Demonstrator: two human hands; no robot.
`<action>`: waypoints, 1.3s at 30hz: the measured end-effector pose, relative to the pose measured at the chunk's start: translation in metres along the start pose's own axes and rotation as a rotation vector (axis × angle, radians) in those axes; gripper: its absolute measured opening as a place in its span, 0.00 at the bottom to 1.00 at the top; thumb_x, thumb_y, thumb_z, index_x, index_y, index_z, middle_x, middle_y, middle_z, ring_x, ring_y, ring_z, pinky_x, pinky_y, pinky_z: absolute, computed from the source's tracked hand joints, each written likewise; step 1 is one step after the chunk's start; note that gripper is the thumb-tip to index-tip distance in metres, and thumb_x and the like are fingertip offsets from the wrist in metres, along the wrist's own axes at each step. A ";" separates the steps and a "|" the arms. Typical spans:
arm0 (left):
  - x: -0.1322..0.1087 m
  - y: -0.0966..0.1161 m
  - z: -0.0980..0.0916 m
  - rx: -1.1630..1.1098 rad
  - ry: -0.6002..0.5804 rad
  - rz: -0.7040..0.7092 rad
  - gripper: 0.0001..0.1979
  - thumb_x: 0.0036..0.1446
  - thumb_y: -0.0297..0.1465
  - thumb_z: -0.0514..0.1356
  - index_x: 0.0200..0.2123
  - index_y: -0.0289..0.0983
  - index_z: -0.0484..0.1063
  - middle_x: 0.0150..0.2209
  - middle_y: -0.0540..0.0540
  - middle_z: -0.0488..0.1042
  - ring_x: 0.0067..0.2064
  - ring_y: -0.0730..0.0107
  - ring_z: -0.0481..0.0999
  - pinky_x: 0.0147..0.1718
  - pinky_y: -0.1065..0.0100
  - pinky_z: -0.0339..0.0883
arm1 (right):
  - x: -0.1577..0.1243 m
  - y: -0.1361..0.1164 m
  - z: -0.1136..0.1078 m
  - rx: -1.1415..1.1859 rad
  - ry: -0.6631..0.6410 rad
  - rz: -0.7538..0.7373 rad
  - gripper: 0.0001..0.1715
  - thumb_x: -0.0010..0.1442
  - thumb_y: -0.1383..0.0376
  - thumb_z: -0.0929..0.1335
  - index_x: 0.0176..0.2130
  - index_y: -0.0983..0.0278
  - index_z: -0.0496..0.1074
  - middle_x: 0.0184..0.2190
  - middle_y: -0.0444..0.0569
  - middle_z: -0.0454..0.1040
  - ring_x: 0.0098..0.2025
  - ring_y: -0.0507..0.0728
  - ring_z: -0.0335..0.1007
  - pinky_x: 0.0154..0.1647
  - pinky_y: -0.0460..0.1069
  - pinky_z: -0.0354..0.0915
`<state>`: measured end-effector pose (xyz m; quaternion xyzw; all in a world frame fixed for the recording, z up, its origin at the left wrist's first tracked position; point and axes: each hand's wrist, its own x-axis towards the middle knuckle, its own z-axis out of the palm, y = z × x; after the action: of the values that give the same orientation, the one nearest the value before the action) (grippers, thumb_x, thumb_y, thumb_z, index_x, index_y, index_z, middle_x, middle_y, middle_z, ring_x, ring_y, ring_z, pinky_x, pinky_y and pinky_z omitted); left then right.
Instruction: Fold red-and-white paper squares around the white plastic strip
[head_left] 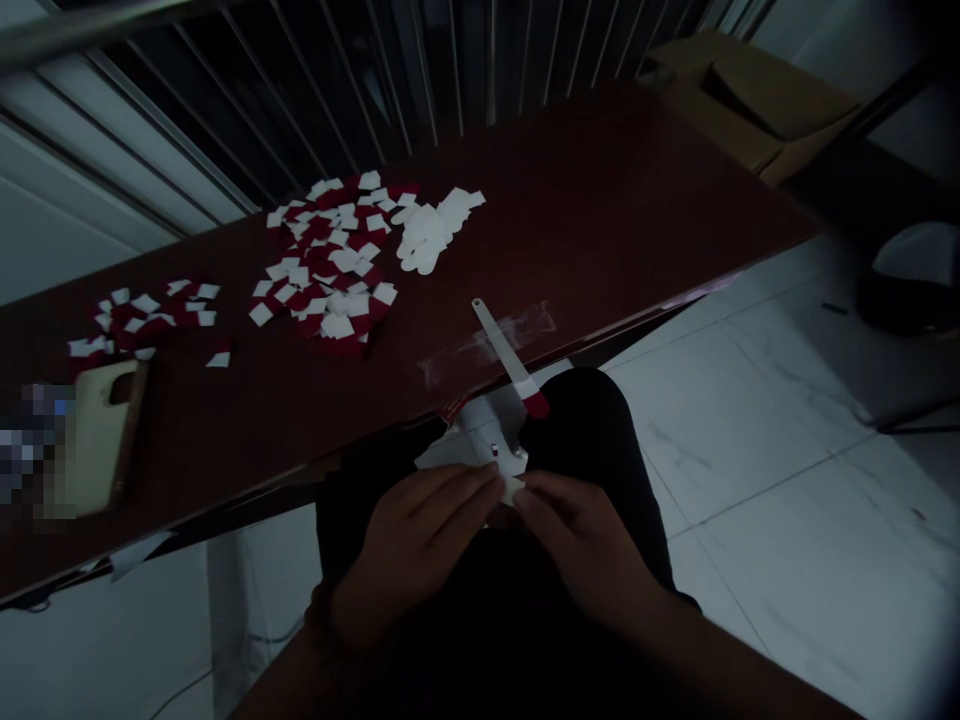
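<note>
My left hand (420, 530) and my right hand (581, 535) meet over my lap, just below the table's front edge. Both pinch a small white paper piece (504, 462) with a little red mark, fingertips pressed together on it. More white sheets lie under it on my dark trousers. A white strip with a red tip (510, 358) lies on the table edge right above the hands, on a patch of clear tape (487, 340).
On the dark red table (615, 220) lie a big pile of red and white squares (330, 260), a smaller pile (146, 320) at the left, and white cut-outs (431, 230). A phone in a tan case (101, 435) rests at the left. A cardboard box (750, 100) stands behind.
</note>
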<state>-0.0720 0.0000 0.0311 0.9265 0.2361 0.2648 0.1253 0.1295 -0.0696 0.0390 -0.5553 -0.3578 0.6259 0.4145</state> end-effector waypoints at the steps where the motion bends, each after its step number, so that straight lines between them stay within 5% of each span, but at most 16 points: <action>1: 0.004 0.002 0.001 -0.039 0.021 -0.054 0.15 0.68 0.22 0.62 0.56 0.38 0.75 0.49 0.45 0.85 0.50 0.62 0.84 0.50 0.61 0.80 | -0.003 -0.001 -0.003 -0.020 -0.014 -0.053 0.16 0.72 0.55 0.66 0.42 0.58 0.82 0.37 0.47 0.83 0.39 0.56 0.79 0.44 0.51 0.72; 3: 0.015 0.004 0.004 -0.113 0.085 -0.238 0.11 0.67 0.22 0.61 0.49 0.39 0.77 0.41 0.48 0.85 0.42 0.66 0.85 0.44 0.66 0.81 | -0.004 0.000 -0.012 -0.054 0.045 -0.135 0.17 0.73 0.55 0.65 0.43 0.57 0.82 0.36 0.47 0.83 0.38 0.56 0.78 0.43 0.52 0.72; 5: 0.031 0.004 0.007 -0.198 0.169 -0.467 0.08 0.66 0.24 0.62 0.46 0.41 0.77 0.38 0.50 0.83 0.37 0.70 0.84 0.38 0.70 0.80 | 0.001 0.002 -0.024 -0.080 0.252 -0.177 0.17 0.73 0.55 0.66 0.38 0.57 0.81 0.31 0.46 0.80 0.35 0.56 0.76 0.39 0.51 0.71; 8: 0.062 -0.004 0.011 -0.347 0.284 -0.641 0.12 0.65 0.28 0.64 0.51 0.43 0.76 0.38 0.50 0.81 0.37 0.70 0.84 0.32 0.73 0.78 | 0.025 0.005 -0.041 -0.082 0.464 -0.151 0.15 0.71 0.56 0.67 0.35 0.58 0.79 0.30 0.45 0.78 0.34 0.55 0.74 0.38 0.50 0.68; 15: 0.119 -0.038 0.017 -0.289 0.136 -0.578 0.06 0.62 0.28 0.67 0.43 0.42 0.78 0.34 0.52 0.82 0.34 0.72 0.81 0.34 0.71 0.74 | 0.073 -0.006 -0.041 0.115 0.126 -0.036 0.19 0.70 0.53 0.67 0.37 0.62 0.80 0.32 0.50 0.83 0.34 0.58 0.78 0.36 0.52 0.68; 31: 0.114 -0.054 0.024 -0.167 0.028 -0.483 0.09 0.60 0.27 0.68 0.41 0.41 0.72 0.35 0.51 0.77 0.37 0.67 0.76 0.36 0.66 0.70 | 0.086 -0.017 -0.027 0.126 0.214 -0.040 0.13 0.67 0.57 0.70 0.35 0.62 0.79 0.28 0.46 0.80 0.32 0.55 0.74 0.37 0.51 0.66; 39: 0.116 -0.058 0.025 -0.140 -0.030 -0.371 0.04 0.62 0.29 0.66 0.38 0.40 0.73 0.38 0.48 0.77 0.42 0.61 0.76 0.40 0.62 0.69 | 0.091 -0.016 -0.020 0.080 0.309 -0.119 0.19 0.67 0.55 0.71 0.27 0.61 0.74 0.24 0.43 0.75 0.27 0.52 0.66 0.31 0.49 0.62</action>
<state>0.0069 0.1051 0.0393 0.8601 0.3818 0.2391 0.2394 0.1475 0.0200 0.0152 -0.6058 -0.2970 0.5212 0.5226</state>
